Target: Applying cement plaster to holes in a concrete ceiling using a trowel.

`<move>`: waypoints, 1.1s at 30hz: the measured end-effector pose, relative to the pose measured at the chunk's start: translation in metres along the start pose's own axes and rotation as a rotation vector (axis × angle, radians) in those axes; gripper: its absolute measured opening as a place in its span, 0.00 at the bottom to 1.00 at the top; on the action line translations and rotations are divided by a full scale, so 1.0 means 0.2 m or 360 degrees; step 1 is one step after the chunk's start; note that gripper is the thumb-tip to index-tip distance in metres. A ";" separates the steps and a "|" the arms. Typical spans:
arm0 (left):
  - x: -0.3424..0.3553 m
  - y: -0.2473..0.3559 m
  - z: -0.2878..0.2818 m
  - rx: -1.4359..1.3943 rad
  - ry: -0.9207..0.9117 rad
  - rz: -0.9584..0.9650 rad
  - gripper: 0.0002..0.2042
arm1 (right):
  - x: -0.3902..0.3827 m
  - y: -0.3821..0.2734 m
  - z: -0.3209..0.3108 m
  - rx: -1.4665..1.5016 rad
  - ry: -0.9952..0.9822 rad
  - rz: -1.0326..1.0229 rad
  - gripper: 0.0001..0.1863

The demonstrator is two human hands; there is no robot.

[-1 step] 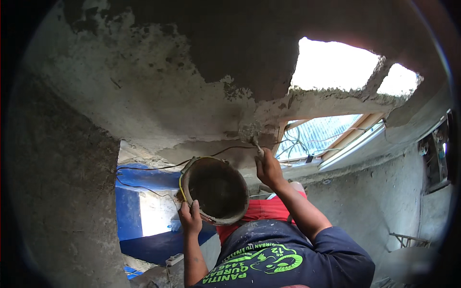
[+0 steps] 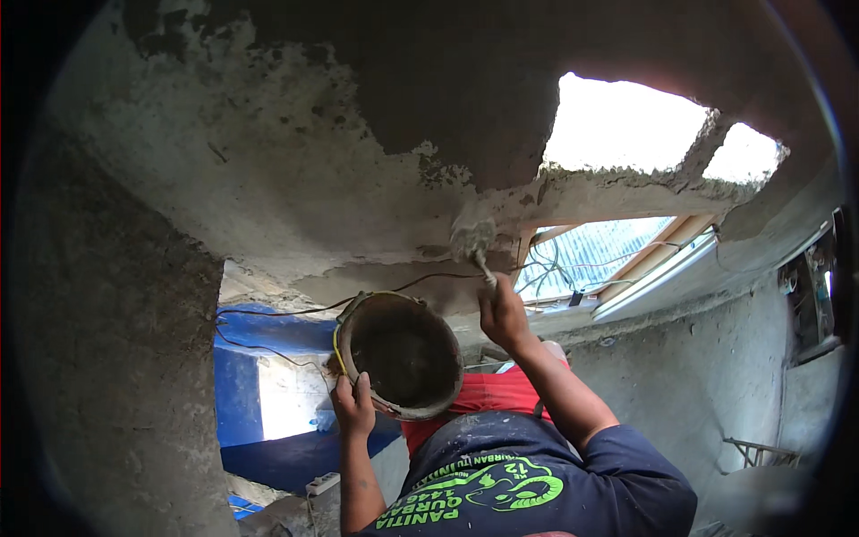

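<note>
My left hand [image 2: 355,407] grips the near left rim of a round, mortar-stained bucket [image 2: 440,333], its thumb over the edge. The bucket is tilted so that its dark inside shows; how much it holds is hard to tell. In my right hand [image 2: 503,315] is the handle of a trowel [image 2: 473,234], fingers wrapped round it. The trowel's blade is smeared with pale grey mortar and lies at the plastered wall [image 2: 340,206], beside the frame of the opening. Whether the blade presses on the wall cannot be made out.
A loose brown cable [image 2: 429,279] runs across behind the bucket. To the right are a wood-framed opening [image 2: 595,255] and a bright, ragged hole [image 2: 626,121]. A blue-painted area [image 2: 240,394] lies left, past a rough wall edge [image 2: 201,358]. A small ladder-like frame [image 2: 761,450] stands lower right.
The trowel and my right hand have shifted very slightly to the right. My left hand and the bucket stay where they were.
</note>
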State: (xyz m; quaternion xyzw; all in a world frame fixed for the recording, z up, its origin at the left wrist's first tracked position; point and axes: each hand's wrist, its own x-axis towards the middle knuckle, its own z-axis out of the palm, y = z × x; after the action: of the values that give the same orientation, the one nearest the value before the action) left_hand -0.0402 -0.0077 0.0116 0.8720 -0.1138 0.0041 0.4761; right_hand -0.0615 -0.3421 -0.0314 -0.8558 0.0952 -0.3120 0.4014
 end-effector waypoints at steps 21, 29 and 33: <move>0.01 -0.08 0.03 0.0063 -0.0051 -0.0119 0.17 | 0.66 -0.41 -0.35 0.0301 0.0230 -0.0500 0.17; 0.03 -0.07 0.05 0.0023 -0.0065 -0.0053 0.16 | 0.77 -0.37 -0.24 -0.0811 0.0012 -0.0610 0.18; 0.01 -0.06 0.06 0.0026 0.0008 0.0135 0.15 | 0.46 -0.05 -0.07 -0.0776 -0.0448 -0.0386 0.16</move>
State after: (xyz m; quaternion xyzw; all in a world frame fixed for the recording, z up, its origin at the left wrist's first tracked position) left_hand -0.0365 -0.0118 -0.0034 0.8703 -0.1495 0.0275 0.4685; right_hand 0.0015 -0.3818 0.0245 -0.9669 0.0079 -0.2039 0.1533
